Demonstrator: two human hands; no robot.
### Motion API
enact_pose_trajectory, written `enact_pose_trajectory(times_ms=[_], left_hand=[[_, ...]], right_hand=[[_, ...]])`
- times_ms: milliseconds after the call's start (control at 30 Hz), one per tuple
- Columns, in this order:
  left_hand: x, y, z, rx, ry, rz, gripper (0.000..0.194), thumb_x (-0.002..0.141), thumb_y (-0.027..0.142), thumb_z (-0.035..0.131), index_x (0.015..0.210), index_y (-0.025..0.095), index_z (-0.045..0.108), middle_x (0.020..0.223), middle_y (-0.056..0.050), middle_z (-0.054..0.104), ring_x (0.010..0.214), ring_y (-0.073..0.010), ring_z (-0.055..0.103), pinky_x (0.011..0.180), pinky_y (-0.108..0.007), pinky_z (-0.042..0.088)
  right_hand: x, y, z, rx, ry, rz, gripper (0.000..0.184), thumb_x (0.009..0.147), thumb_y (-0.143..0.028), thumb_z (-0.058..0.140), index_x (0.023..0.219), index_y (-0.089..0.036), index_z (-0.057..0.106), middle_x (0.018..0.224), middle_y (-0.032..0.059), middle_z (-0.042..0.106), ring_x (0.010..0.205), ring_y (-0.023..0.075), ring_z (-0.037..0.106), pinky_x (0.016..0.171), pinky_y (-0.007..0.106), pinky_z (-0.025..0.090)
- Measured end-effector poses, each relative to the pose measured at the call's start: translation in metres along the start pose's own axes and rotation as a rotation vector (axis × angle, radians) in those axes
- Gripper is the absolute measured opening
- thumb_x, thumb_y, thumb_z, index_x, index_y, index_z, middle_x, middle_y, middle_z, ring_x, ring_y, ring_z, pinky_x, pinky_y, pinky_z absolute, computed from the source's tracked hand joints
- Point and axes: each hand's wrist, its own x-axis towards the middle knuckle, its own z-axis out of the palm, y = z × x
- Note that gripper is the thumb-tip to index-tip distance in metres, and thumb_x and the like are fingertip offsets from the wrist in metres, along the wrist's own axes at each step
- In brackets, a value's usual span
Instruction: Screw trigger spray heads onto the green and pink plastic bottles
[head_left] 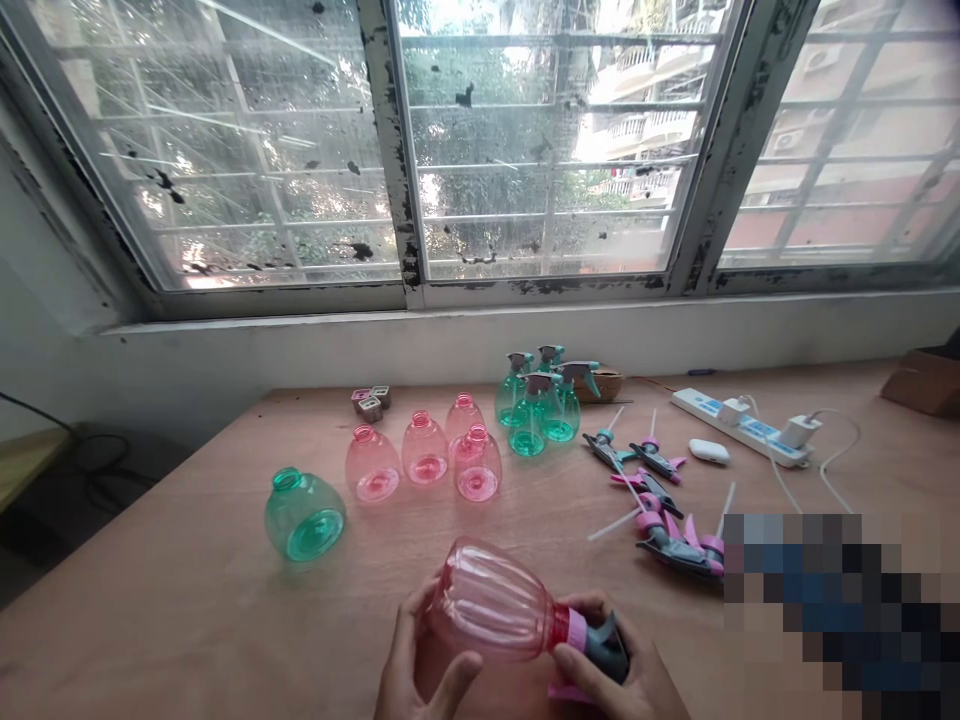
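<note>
A pink ribbed plastic spray bottle (491,600) lies on its side between my hands, low in the view. My left hand (412,660) wraps round the bottle's body. My right hand (607,680) grips the grey and pink trigger head (600,645) at the bottle's neck. Both hands hover just above the wooden table (187,600).
Several open pink bottles (424,455) and one green bottle (304,515) stand further back. Green bottles with trigger heads (540,410) cluster behind them. Loose spray heads (660,500) lie to the right, near a white power strip (742,425). A window sill runs along the back.
</note>
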Motion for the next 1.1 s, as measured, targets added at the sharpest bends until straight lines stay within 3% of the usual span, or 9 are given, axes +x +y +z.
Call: enact_pose_trajectory(times_ms=[100, 267, 467, 633, 833, 967, 1100], left_hand=[[0.0007, 0.0001, -0.0008, -0.053, 0.001, -0.012, 0.061, 0.067, 0.050, 0.081, 0.119, 0.025, 0.062, 0.140, -0.011, 0.063, 0.125, -0.0325, 0.062, 0.108, -0.042, 0.048], [0.0028, 0.0019, -0.0021, 0.044, -0.051, 0.101, 0.052, 0.072, 0.044, 0.080, 0.119, 0.029, 0.067, 0.144, -0.007, 0.059, 0.130, -0.0314, 0.057, 0.111, -0.041, 0.046], [-0.0011, -0.0012, -0.0010, 0.047, -0.044, 0.029, 0.075, 0.063, 0.052, 0.084, 0.128, 0.024, 0.058, 0.133, -0.010, 0.068, 0.128, -0.0326, 0.059, 0.115, -0.045, 0.040], [-0.0013, 0.0000, -0.0003, -0.030, 0.010, -0.021, 0.066, 0.064, 0.050, 0.084, 0.120, 0.025, 0.061, 0.134, -0.010, 0.067, 0.125, -0.0328, 0.062, 0.112, -0.044, 0.044], [-0.0028, 0.0048, 0.0018, -0.017, -0.023, -0.029, 0.061, 0.068, 0.046, 0.082, 0.122, 0.026, 0.063, 0.138, -0.009, 0.065, 0.130, -0.0321, 0.058, 0.116, -0.043, 0.040], [-0.0023, 0.0037, 0.0040, -0.027, -0.028, -0.039, 0.065, 0.071, 0.050, 0.079, 0.126, 0.024, 0.057, 0.132, -0.011, 0.069, 0.121, -0.0307, 0.065, 0.109, -0.041, 0.048], [0.0015, 0.0025, 0.0003, 0.084, 0.014, -0.016, 0.067, 0.073, 0.056, 0.075, 0.127, 0.021, 0.056, 0.119, -0.012, 0.074, 0.109, -0.0290, 0.071, 0.089, -0.033, 0.058]], right_hand=[[-0.0004, -0.0021, 0.0012, 0.008, 0.019, 0.004, 0.049, 0.063, -0.056, 0.085, 0.092, -0.019, 0.070, 0.075, 0.0045, 0.074, 0.066, 0.0220, 0.068, 0.058, 0.032, 0.061], [0.0010, -0.0022, -0.0030, 0.045, 0.022, -0.010, 0.048, 0.071, -0.056, 0.081, 0.094, -0.016, 0.066, 0.058, 0.0019, 0.071, 0.055, 0.0193, 0.067, 0.058, 0.031, 0.057], [-0.0008, -0.0014, -0.0015, -0.003, 0.017, -0.028, 0.047, 0.066, -0.055, 0.083, 0.092, -0.018, 0.069, 0.070, 0.0044, 0.075, 0.061, 0.0219, 0.069, 0.057, 0.030, 0.057], [-0.0017, -0.0042, 0.0006, -0.015, 0.012, -0.035, 0.045, 0.067, -0.054, 0.083, 0.091, -0.018, 0.071, 0.070, 0.0036, 0.074, 0.061, 0.0215, 0.069, 0.056, 0.029, 0.055], [-0.0009, -0.0027, -0.0023, 0.029, 0.013, -0.023, 0.048, 0.069, -0.055, 0.082, 0.095, -0.017, 0.068, 0.061, 0.0034, 0.074, 0.057, 0.0216, 0.069, 0.058, 0.031, 0.054], [-0.0013, -0.0030, -0.0009, 0.005, 0.052, -0.047, 0.047, 0.067, -0.052, 0.085, 0.094, -0.017, 0.071, 0.073, 0.0042, 0.074, 0.063, 0.0208, 0.068, 0.061, 0.032, 0.058], [-0.0022, -0.0039, 0.0041, 0.008, 0.058, -0.031, 0.047, 0.064, -0.052, 0.087, 0.095, -0.019, 0.073, 0.088, 0.0068, 0.076, 0.077, 0.0245, 0.070, 0.064, 0.033, 0.062]])
